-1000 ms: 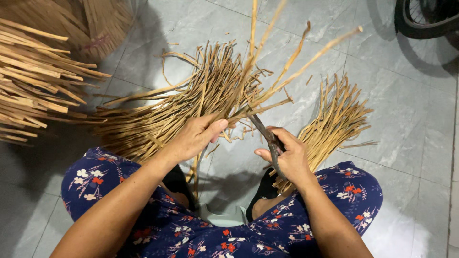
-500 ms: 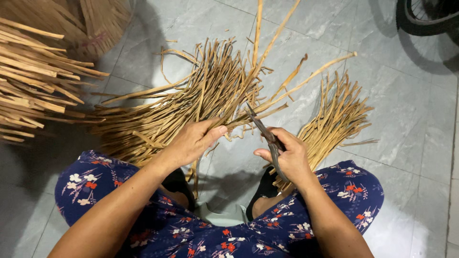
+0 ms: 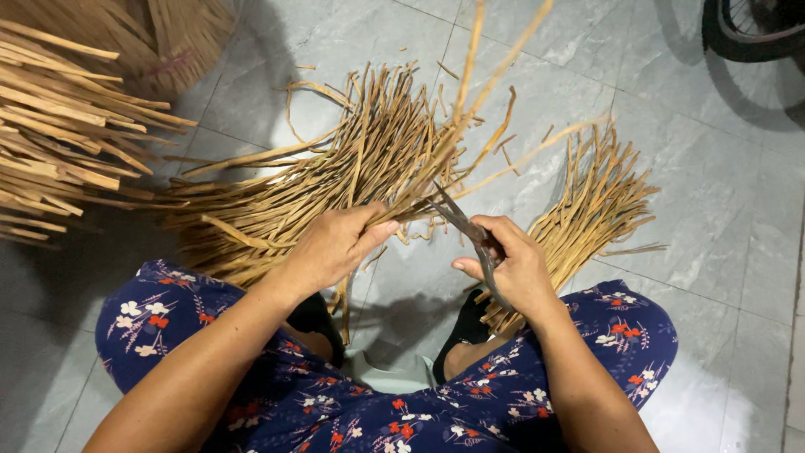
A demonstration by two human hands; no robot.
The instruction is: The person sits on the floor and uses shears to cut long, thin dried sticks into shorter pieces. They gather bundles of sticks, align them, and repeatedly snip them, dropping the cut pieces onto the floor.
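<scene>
Left hand [image 3: 331, 247] is closed around a bunch of dry tan strips [image 3: 369, 159]; right hand [image 3: 511, 268] grips one pair of dark scissors [image 3: 461, 222], blades at the strips. Three strip piles surround the hands.

Strip pile [image 3: 335, 168] ahead, smaller bundle [image 3: 595, 201] right, stacked sticks [image 3: 59, 143] left, perhaps wheel [image 3: 755, 33] far right

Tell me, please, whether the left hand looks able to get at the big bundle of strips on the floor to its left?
Probably yes: the left hand is full of strips, yet nothing blocks the bundle alongside.
</scene>
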